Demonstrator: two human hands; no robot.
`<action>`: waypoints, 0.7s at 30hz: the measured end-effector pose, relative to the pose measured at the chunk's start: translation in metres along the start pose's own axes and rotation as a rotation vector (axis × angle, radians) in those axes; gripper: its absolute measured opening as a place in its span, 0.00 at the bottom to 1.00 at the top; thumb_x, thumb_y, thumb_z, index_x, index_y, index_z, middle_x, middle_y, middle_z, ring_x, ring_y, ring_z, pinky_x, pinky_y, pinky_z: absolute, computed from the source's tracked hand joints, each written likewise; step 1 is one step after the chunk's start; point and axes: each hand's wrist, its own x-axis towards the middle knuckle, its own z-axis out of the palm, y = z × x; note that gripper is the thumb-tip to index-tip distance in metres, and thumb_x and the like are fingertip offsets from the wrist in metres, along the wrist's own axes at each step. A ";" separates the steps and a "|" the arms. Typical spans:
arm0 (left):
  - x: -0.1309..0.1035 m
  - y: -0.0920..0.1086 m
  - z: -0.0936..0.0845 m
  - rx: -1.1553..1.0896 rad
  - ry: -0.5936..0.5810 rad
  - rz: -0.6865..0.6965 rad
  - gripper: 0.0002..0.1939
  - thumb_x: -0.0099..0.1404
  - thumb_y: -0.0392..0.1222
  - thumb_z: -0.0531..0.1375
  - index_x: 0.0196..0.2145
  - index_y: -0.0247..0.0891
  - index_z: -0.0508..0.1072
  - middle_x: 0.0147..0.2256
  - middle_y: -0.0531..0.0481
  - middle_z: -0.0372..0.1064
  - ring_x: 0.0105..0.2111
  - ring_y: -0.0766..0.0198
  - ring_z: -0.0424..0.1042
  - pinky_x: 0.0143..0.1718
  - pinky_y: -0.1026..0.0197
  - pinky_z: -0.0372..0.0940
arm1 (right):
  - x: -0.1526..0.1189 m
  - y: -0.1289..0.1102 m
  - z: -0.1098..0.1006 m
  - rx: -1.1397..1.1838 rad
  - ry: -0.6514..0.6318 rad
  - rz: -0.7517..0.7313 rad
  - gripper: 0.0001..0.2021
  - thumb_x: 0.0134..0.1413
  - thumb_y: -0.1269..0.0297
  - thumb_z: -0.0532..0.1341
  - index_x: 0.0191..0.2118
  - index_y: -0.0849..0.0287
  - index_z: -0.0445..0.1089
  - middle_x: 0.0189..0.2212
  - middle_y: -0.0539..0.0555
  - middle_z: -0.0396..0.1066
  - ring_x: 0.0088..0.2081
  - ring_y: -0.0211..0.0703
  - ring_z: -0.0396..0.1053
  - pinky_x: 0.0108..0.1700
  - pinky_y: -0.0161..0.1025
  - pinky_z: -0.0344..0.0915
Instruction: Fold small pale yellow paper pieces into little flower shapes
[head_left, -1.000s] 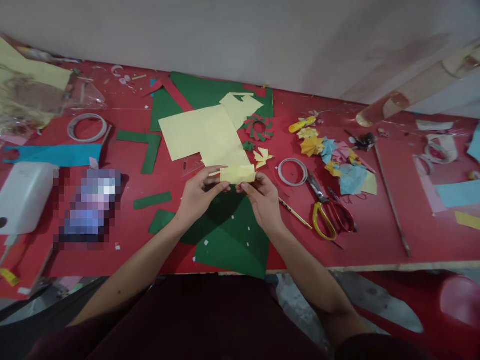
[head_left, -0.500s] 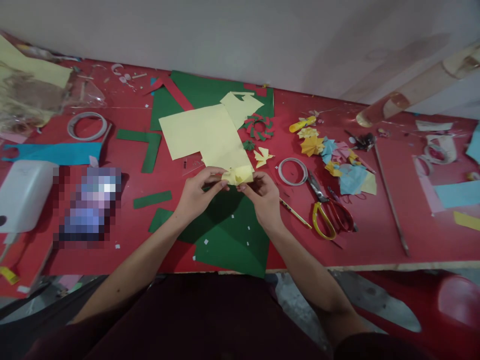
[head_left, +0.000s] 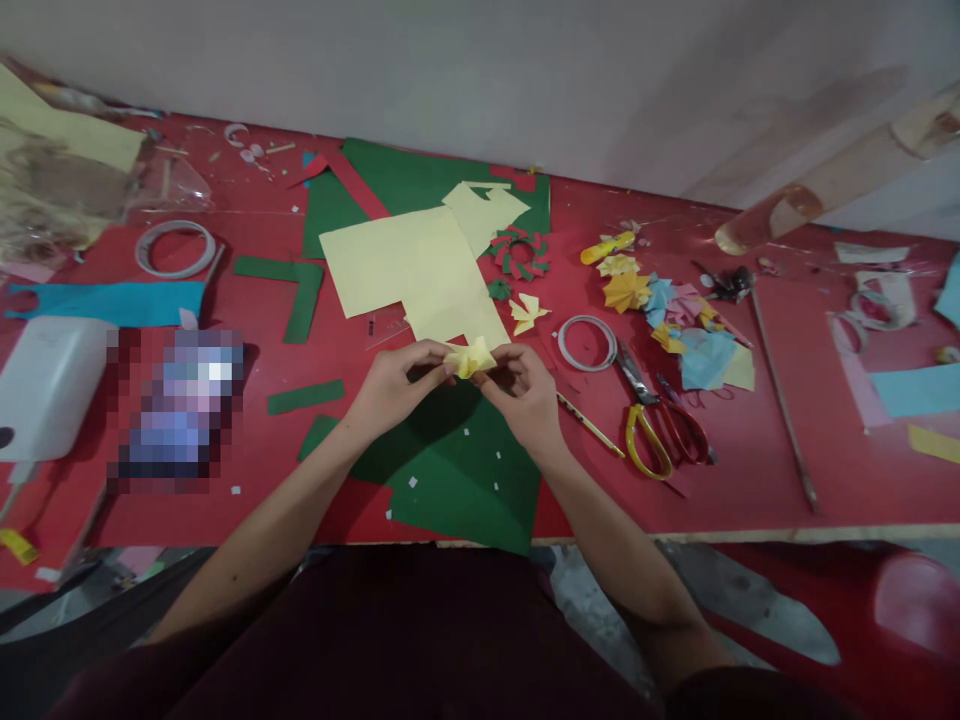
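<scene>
A small folded piece of pale yellow paper (head_left: 471,358) is pinched between both hands, above the green sheet (head_left: 469,470). My left hand (head_left: 401,385) grips its left end between thumb and fingers. On the right end, my right hand (head_left: 525,395) has a similar pinch. Just beyond the fingers lies a large cut yellow sheet (head_left: 405,265). A yellow folded paper shape (head_left: 528,314) rests to the right of that sheet, near a red and green paper ring (head_left: 519,254).
Scissors (head_left: 649,440), a pencil (head_left: 591,425) and a tape roll (head_left: 586,343) lie right of my hands. Colored paper flowers (head_left: 628,291) are farther right. On the left are a blurred phone (head_left: 184,405), a white device (head_left: 56,385) and another tape roll (head_left: 175,249).
The held yellow paper has changed shape, from a flatter strip to one with raised, spread folds. Both hands stay nearly in place, still pinching it.
</scene>
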 end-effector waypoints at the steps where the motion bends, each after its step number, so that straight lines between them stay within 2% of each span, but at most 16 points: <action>1: 0.000 0.000 0.000 0.009 -0.004 0.005 0.08 0.67 0.42 0.60 0.42 0.39 0.75 0.38 0.49 0.79 0.34 0.65 0.79 0.40 0.63 0.74 | 0.000 0.000 0.000 -0.020 -0.002 -0.025 0.11 0.49 0.66 0.68 0.38 0.53 0.67 0.33 0.49 0.73 0.36 0.41 0.74 0.40 0.38 0.73; 14: 0.001 -0.001 -0.002 0.051 -0.017 0.054 0.05 0.67 0.40 0.59 0.39 0.40 0.75 0.38 0.50 0.78 0.37 0.65 0.78 0.41 0.63 0.72 | -0.002 0.009 -0.002 -0.201 -0.038 -0.200 0.08 0.52 0.67 0.65 0.40 0.55 0.71 0.36 0.51 0.76 0.36 0.43 0.76 0.43 0.41 0.74; 21: 0.001 -0.002 0.004 0.096 0.058 0.039 0.06 0.65 0.42 0.61 0.40 0.41 0.69 0.37 0.49 0.79 0.38 0.61 0.79 0.40 0.62 0.73 | -0.003 0.008 -0.001 -0.237 -0.049 -0.214 0.05 0.53 0.68 0.64 0.38 0.54 0.71 0.35 0.51 0.76 0.37 0.43 0.75 0.43 0.41 0.73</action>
